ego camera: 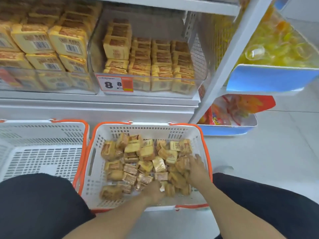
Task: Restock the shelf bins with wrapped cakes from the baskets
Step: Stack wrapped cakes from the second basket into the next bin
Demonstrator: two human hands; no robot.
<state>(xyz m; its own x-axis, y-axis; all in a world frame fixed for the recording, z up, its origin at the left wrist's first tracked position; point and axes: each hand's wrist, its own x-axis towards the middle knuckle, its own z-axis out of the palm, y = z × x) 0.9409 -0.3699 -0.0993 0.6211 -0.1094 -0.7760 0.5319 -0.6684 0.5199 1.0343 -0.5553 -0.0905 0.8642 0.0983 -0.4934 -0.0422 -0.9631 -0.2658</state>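
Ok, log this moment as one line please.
phase: picking | left hand: in wrapped yellow-brown cakes | right hand: on cakes | source: white orange-rimmed plastic basket | target: clear plastic shelf bin, part full

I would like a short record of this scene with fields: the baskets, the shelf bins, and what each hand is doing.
right basket: white perforated plastic basket with orange handles, holding a loose pile of small wrapped cakes
left basket: matching white basket, no cakes visible inside
shelf bin: clear plastic bin with a price tag, partly filled with rows of cakes, space left above
neighbour bin: clear bin on the left, stacked higher
left hand: down among the cakes, grip too blurred to tell
right hand: resting on cakes at the basket's right side, fingers spread
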